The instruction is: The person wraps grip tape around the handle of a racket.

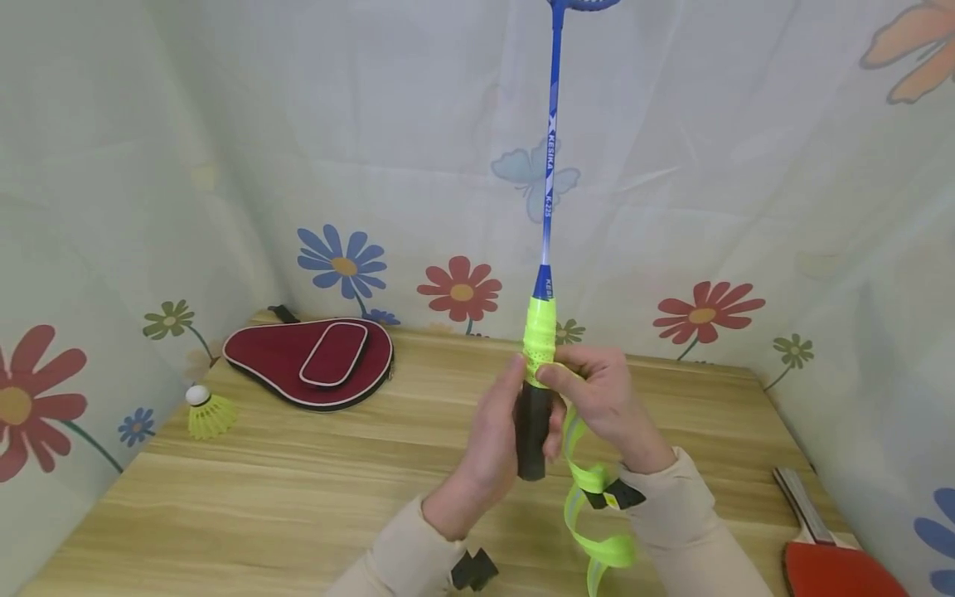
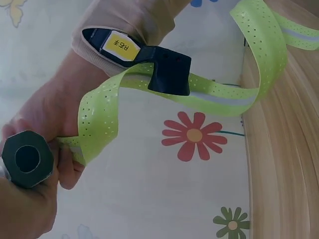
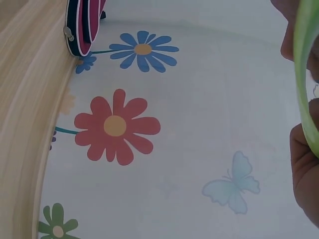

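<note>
A blue badminton racket [image 1: 550, 166] stands upright over the table, its head cut off by the top of the head view. Neon-yellow perforated grip tape [image 1: 540, 327] covers the upper handle, while the lower handle [image 1: 531, 431] is black. My left hand [image 1: 488, 431] holds the handle from the left, fingers round behind it. At the lower edge of the wrapped part, my right hand [image 1: 600, 394] pinches the tape with thumb and fingers. From there the loose tape [image 2: 99, 119] hangs in curls past the right wrist. The left wrist view shows the octagonal butt end [image 2: 27, 159].
A dark red paddle case [image 1: 276, 356] lies at the table's back left, with a yellow shuttlecock [image 1: 210, 414] near it. At the right edge rests a red table tennis paddle [image 1: 836, 572]. A flower-printed curtain [image 1: 418, 124] surrounds the wooden table [image 1: 298, 489].
</note>
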Demonstrator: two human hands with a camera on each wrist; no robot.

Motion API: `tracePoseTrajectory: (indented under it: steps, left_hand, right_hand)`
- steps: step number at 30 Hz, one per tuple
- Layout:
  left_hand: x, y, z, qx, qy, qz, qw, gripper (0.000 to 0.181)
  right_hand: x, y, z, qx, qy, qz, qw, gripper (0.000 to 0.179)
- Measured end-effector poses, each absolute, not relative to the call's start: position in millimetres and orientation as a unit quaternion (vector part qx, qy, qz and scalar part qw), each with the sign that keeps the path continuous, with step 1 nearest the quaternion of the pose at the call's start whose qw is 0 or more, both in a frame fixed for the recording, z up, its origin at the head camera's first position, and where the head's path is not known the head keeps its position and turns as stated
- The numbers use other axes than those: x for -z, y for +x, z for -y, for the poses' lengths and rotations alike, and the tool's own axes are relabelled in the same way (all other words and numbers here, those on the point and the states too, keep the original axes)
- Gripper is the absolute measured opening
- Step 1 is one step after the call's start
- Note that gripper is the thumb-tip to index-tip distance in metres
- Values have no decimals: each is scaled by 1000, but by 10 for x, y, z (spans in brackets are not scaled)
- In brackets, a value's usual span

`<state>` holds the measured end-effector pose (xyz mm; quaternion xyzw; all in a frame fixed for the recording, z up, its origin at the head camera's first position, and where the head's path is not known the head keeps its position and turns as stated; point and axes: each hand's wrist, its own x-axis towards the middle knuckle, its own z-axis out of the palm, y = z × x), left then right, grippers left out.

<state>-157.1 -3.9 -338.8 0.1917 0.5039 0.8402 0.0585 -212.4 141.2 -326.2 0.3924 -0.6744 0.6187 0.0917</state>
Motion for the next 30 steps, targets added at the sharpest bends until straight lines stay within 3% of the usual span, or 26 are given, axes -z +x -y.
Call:
tracePoseTrajectory:
  steps: [4, 7, 11, 16, 22, 30]
  left_hand:
    - [3377, -1581, 38, -808, 160, -567, 7, 48]
    - [3379, -1590, 34, -799, 109, -592, 13, 48]
    - [3402, -1604, 1, -809, 65, -583, 36, 50]
    - [3418, -1599, -32, -832, 35, -554, 14, 52]
    - [3427, -1588, -6, -845, 45, -533, 1, 54]
    - [3439, -1597, 11, -862, 68, -501, 24, 49]
  right_hand:
    - [3254, -2115, -1408, -605, 348, 702, 144, 5]
    - [3235, -2113, -1383, -579, 295, 738, 183, 9]
    - [3165, -2061, -1307, -570, 256, 759, 181, 10]
    - [3135, -2033, -1229, -574, 268, 751, 184, 6]
    - [3216, -2105, -1236, -580, 278, 744, 182, 6]
    - [3246, -2125, -1257, -601, 312, 719, 159, 8]
